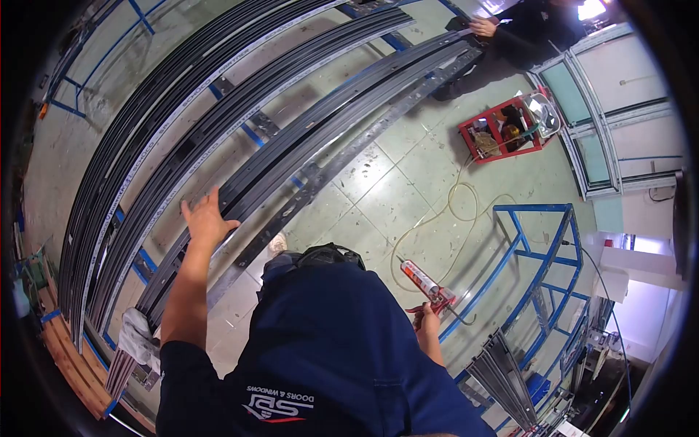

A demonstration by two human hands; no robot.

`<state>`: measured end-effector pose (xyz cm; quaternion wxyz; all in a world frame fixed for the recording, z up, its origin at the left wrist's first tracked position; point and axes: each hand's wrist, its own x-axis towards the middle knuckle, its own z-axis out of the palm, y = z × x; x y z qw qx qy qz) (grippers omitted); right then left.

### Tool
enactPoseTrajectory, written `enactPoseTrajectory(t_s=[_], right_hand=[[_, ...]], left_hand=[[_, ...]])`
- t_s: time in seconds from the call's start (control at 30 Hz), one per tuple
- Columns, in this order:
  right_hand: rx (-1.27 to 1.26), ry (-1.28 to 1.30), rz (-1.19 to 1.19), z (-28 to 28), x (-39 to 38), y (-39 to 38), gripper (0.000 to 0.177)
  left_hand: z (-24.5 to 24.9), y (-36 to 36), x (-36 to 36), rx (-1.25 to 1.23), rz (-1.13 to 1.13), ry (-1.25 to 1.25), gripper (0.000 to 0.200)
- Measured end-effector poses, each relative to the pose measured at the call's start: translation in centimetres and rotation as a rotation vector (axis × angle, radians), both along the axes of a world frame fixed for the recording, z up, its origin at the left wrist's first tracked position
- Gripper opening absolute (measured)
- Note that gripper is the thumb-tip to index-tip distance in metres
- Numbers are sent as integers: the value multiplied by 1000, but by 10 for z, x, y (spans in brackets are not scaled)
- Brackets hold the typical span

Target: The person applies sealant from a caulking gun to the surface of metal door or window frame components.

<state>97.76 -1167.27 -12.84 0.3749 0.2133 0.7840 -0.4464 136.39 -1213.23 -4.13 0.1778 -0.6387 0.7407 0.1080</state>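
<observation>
Noted left hand (206, 218) spread flat, fingers apart, on the near edge of the dark curved rails (291, 156). Noted right hand (428, 324) clamped on caulk gun (424, 282), above the floor (378, 197). Cannot make out trigger fingers; rail ends cut off.

Frame profiles (240, 138): smooth, matt dark-grey metal. Sealant gun (426, 284): red-painted metal frame. Trestle (539, 247), right: blue-painted metal tube. Floor tiles (393, 197): glossy, scuffed. Rag (138, 339), near left: white cloth.
</observation>
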Motion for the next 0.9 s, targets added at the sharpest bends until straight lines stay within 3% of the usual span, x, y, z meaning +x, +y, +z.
enactPoseTrajectory(t_s=[0.17, 0.23, 0.3, 0.5, 0.6, 0.7, 0.73, 0.83, 0.9], right_hand=[[54, 61, 98, -8, -25, 16, 45], [32, 86, 106, -12, -39, 20, 44], [164, 96, 206, -10, -53, 19, 45], [339, 30, 227, -27, -104, 10, 37], [359, 21, 186, -24, -131, -6, 30], [233, 31, 181, -97, -169, 68, 28], [426, 184, 368, -85, -178, 68, 28], [451, 60, 218, -80, -212, 80, 30], [362, 30, 265, -21, -230, 13, 31]], left_hand=[[-2, 6, -25, 23, 80, -30, 106], [2, 14, -48, -245, 1, 21, 98], [11, 16, -87, -307, -48, 100, 87], [25, -26, -253, -150, -277, 570, 78], [13, -76, -345, -1, -356, 520, 83], [-6, -132, -423, 68, -373, 520, 88], [-12, -149, -444, 64, -374, 534, 91], [-28, -194, -493, 154, -340, 457, 96], [-30, -208, -510, 209, -335, 435, 100]])
